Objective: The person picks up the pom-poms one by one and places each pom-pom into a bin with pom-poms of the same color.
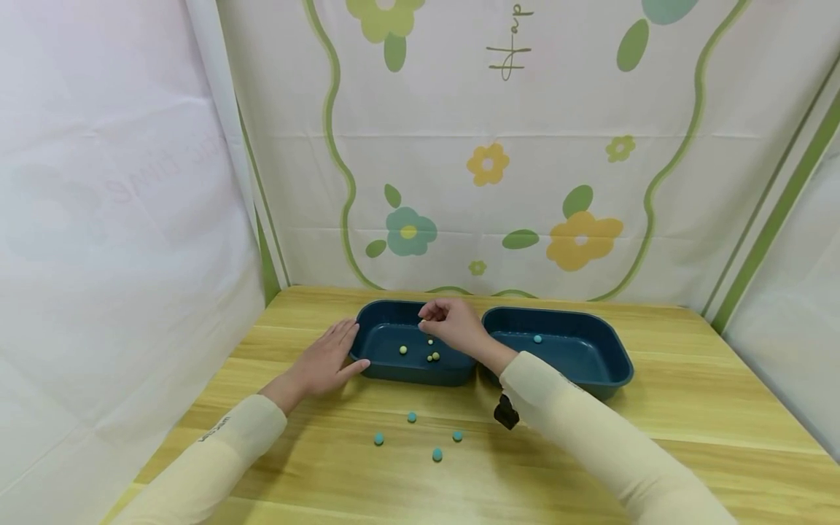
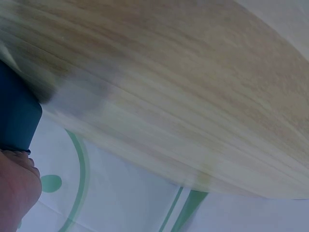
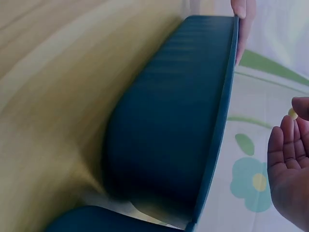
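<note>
My right hand [image 1: 456, 328] is over the right part of the left dark blue tray [image 1: 413, 374]. Between thumb and fingertips it pinches a small yellow ball [image 3: 292, 113], seen clearly in the right wrist view. Several small yellow balls [image 1: 403, 350] of differing sizes lie on that tray's floor. My left hand [image 1: 327, 359] rests against the tray's left end, fingers extended along the wall and thumb at the front corner. Only part of the left hand [image 2: 17, 188] shows in the left wrist view, beside the tray wall [image 2: 19, 121].
A second dark blue tray [image 1: 617, 357] stands close on the right, holding a blue ball [image 1: 538, 339]. Several blue balls [image 1: 411, 417] lie on the wooden table [image 1: 341, 467] in front of the trays. A flower-printed cloth [image 1: 446, 189] hangs behind.
</note>
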### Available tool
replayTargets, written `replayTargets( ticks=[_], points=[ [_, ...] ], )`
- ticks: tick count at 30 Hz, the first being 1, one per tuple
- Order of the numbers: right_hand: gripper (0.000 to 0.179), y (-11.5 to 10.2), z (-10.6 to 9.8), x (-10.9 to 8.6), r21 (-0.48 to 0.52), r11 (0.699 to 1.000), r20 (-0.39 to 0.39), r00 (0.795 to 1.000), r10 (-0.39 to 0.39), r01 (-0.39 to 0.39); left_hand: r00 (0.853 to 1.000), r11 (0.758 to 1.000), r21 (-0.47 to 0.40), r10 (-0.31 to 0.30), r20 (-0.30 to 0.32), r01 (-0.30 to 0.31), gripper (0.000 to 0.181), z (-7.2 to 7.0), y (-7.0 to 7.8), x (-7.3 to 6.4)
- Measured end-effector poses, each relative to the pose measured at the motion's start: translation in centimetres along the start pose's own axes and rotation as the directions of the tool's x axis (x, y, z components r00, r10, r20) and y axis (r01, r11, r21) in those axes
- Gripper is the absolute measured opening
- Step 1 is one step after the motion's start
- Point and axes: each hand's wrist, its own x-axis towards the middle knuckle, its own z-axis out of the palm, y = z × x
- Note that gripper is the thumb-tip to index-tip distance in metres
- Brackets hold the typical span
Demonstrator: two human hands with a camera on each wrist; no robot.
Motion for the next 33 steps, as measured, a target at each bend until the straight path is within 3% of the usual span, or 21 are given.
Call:
replayTargets(
  ticks=[12, 33],
  points=[
    [0.007, 1.3, 1.5, 2.3, -0.013, 0.999, -0.066, 0.997, 0.044, -0.045, 1.000, 1.000, -0.009, -0.009, 0.004, 0.009, 0.082, -0.1, 0.0, 0.0],
    [0.006, 2.3, 3.2, 3.0, -0.014, 0.988, -0.079, 0.985, 0.152, -0.154, 1.000, 1.000, -0.004, -0.019, 0.012, 0.019, 0.083, 0.2, -0.3, 0.2]
  ],
)
